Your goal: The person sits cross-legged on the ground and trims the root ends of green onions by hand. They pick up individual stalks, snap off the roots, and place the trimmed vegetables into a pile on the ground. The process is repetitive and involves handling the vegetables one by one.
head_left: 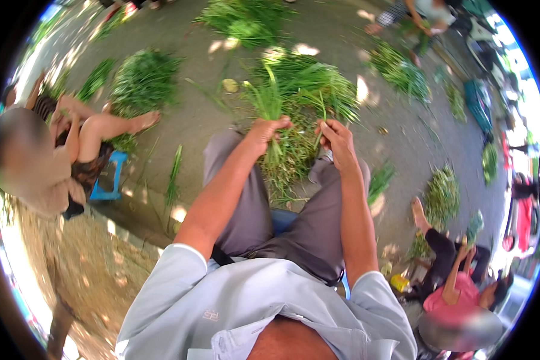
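Note:
In my left hand (268, 132) is a bunch of long green stalks (266, 101), closed in the fist with the leafy ends pointing away from me. My right hand (337, 137), a short way to the right, pinches a thin green stalk (322, 110) between thumb and fingers. Beyond both hands a larger heap of green stalks (315, 78) lies on the pavement. Below and between the hands, a pile of shorter, partly yellowed trimmings (288, 168) spreads between my knees.
More green heaps lie at the upper left (146, 78), top (247, 20) and upper right (398, 72). A person sits at left by a blue stool (117, 177); others sit at lower right and upper right. A curb (130, 229) runs at lower left. A teal crate (478, 103) stands right.

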`<state>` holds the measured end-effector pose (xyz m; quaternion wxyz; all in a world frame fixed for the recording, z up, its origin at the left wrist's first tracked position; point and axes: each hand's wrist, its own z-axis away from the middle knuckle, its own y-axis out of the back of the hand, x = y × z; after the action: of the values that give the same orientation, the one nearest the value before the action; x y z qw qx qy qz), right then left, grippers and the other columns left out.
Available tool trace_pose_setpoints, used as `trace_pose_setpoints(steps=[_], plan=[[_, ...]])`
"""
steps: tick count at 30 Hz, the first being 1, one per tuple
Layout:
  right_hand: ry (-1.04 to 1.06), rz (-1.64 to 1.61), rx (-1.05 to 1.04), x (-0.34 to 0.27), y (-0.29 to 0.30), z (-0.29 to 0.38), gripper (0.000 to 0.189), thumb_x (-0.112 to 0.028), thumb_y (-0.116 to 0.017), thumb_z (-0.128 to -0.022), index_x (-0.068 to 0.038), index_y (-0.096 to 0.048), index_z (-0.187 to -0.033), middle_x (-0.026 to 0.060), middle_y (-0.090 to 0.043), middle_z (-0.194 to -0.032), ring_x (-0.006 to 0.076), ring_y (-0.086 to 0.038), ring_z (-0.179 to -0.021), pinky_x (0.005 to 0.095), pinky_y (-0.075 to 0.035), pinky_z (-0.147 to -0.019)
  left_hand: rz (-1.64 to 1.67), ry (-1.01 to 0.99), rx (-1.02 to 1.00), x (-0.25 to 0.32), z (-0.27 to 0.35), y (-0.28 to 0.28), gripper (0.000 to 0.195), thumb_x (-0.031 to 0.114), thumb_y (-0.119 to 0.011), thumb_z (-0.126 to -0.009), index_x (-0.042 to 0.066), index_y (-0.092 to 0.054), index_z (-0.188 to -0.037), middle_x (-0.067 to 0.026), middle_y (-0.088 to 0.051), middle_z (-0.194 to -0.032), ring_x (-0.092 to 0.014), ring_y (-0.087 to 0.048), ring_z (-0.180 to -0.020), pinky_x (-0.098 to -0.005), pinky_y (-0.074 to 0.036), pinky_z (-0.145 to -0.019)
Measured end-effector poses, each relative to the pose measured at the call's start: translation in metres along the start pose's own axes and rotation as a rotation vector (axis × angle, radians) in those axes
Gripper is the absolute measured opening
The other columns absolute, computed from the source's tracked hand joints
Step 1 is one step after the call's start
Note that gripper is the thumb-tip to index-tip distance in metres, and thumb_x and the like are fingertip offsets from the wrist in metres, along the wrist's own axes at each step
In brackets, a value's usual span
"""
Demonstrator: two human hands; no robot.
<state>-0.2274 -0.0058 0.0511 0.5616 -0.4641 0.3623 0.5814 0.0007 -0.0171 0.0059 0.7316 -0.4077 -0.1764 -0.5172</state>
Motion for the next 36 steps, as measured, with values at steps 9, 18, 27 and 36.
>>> trace_pose_setpoints(steps=[9,18,27,36], plan=[[0.037,-0.242,0.298,-0.006,0.129,0.035,0.024,-0.019,-0.06,-0.098,-0.001,-0.064,-0.113,0.0008,-0.065,-0.086,0.0042,-0.054,-0.063,0.018,-0.04,-0.049,0.016,0.001,-0.056,0.001,0.004,-0.002,0.028,0.02,-0.079,-0.081,0.007,-0.065,-0.1,-0.0058,-0.071,-0.09,-0.006,-0.044,-0.05,-0.0216,-0.04,-0.046],[-0.299,0.186,0.588,0.088,0.25,0.082,0.016,-0.019,-0.07,-0.087,-0.005,-0.066,-0.082,0.0015,-0.057,-0.063,0.0085,-0.049,-0.05,0.0241,-0.037,-0.042,-0.023,0.065,-0.05,-0.001,-0.002,0.003,0.026,0.019,-0.077,-0.084,0.005,-0.067,-0.103,-0.0057,-0.07,-0.089,-0.006,-0.044,-0.051,-0.0227,-0.04,-0.047],[-0.472,0.351,0.541,0.167,0.323,0.103,0.019,-0.02,-0.069,-0.088,-0.005,-0.065,-0.078,0.0016,-0.056,-0.059,0.0102,-0.05,-0.047,0.0265,-0.038,-0.04,-0.118,0.11,-0.008,-0.003,-0.003,-0.001,0.027,0.022,-0.074,-0.087,0.006,-0.066,-0.107,-0.0038,-0.068,-0.093,-0.006,-0.042,-0.052,-0.0235,-0.038,-0.049],[-0.311,0.661,0.579,0.159,0.354,0.052,0.023,-0.024,-0.068,-0.09,-0.002,-0.069,-0.095,0.0024,-0.061,-0.067,0.0093,-0.054,-0.053,0.0289,-0.042,-0.046,-0.197,0.13,0.063,0.002,0.004,-0.015,0.033,0.023,-0.075,-0.087,0.003,-0.064,-0.112,-0.0035,-0.066,-0.095,-0.006,-0.041,-0.051,-0.0236,-0.036,-0.049]])
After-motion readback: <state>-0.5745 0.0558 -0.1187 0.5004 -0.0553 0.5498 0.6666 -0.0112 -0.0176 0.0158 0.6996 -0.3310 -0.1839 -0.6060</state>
